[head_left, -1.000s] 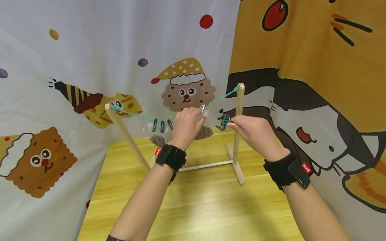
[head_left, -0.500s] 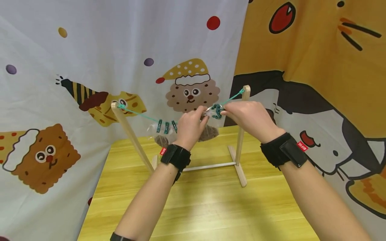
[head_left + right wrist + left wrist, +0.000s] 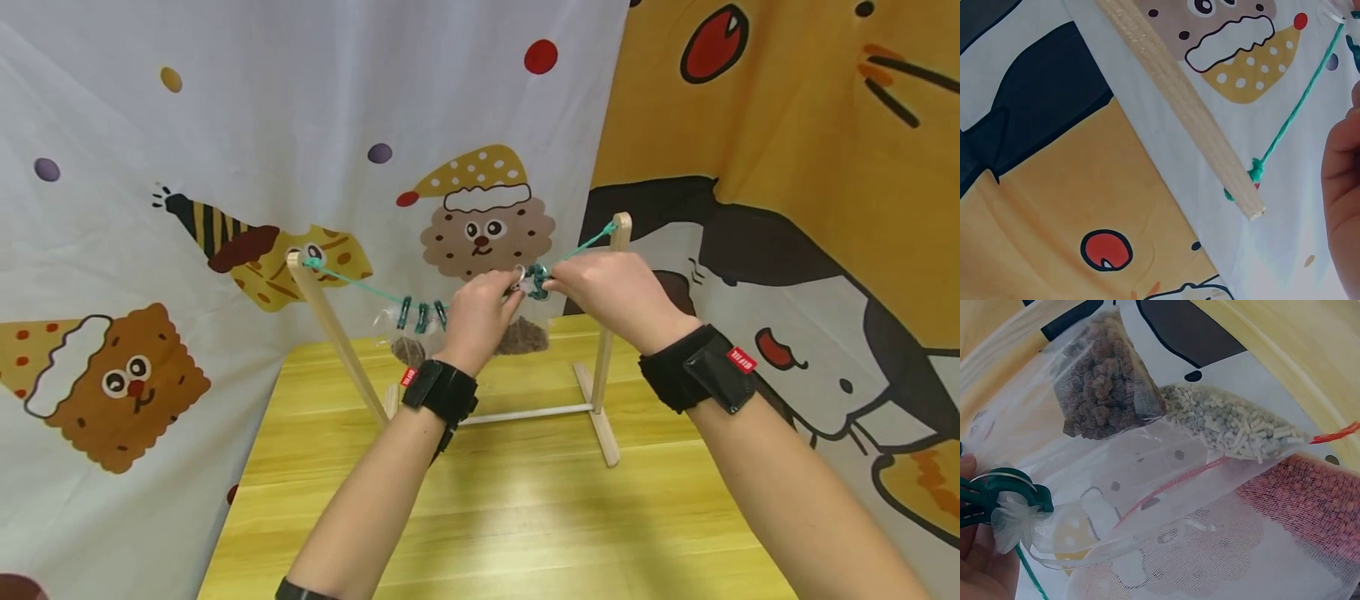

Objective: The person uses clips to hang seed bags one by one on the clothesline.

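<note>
My left hand (image 3: 480, 321) pinches the gathered top of a sheer mesh bag (image 3: 1016, 528) at the green string (image 3: 356, 283). My right hand (image 3: 622, 296) pinches a dark green clip (image 3: 538, 282) by its handles, right at that string. In the left wrist view, the clip's jaws stand around the bag's gathered neck. Sheer bags hang there, with brown chunks (image 3: 1107, 381), pale short pellets (image 3: 1235, 428) and pink grains (image 3: 1310, 500). In the right wrist view only part of the right hand (image 3: 1344, 187) shows, at the edge.
The string is tied between two wooden posts (image 3: 330, 333) (image 3: 611, 333) on a wood-grain table (image 3: 510, 517). Several green clips (image 3: 422, 317) sit on its left stretch. A white rod (image 3: 532, 413) joins the posts low down. A cartoon-printed curtain (image 3: 315, 108) stands behind.
My right hand has moved left and up, bringing the green clip from beside the right post to the bag's top on the string. The left hand keeps its pinch; the view has shifted slightly.
</note>
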Motion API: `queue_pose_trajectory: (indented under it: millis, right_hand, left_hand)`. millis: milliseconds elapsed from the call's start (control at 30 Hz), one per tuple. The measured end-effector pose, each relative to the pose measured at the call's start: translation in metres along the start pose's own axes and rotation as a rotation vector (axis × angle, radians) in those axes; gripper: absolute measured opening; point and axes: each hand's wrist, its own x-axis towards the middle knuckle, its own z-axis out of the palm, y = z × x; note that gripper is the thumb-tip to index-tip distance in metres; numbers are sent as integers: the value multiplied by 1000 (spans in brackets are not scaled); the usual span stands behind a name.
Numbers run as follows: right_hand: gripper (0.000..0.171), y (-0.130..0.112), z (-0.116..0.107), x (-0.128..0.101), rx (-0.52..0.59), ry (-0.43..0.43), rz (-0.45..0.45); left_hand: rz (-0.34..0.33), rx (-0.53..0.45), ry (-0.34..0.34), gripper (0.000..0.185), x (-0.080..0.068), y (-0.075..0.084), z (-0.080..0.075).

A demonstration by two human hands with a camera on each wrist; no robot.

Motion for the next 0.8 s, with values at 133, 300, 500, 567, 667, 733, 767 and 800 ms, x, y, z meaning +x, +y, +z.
queue_pose_trajectory:
  millis: [133,300,500,567,667,733,767,800]
  right_hand:
    - [29,-2,6,2,2,-3,9]
    - [29,-2,16,4,26,-62,27]
    - [34,-3,18,3,67,-144,85]
    - [42,-3,18,2,84,-178,114]
    - [49,-3,17,2,116,-231,158]
    - [49,-3,17,2,132,-262,187]
    - [48,-4,16,1,140,-274,204]
    - [47,-4,16,1,146,-283,221]
  left_hand:
    - [-1,-36,6,22,-1,-1,1]
    - [-23,-57,-6,21,-3,-3,1]
    - [-31,-71,-24,18,-4,-3,1]
    - [-30,-79,-25,17,-4,-3,1]
    - [-27,-75,-32,16,-4,-2,1]
    - [-12,-45,-40,17,-4,-2,2]
    - [-1,-26,-43,17,-4,-1,2]
    - [11,-4,-44,17,-4,0,2]
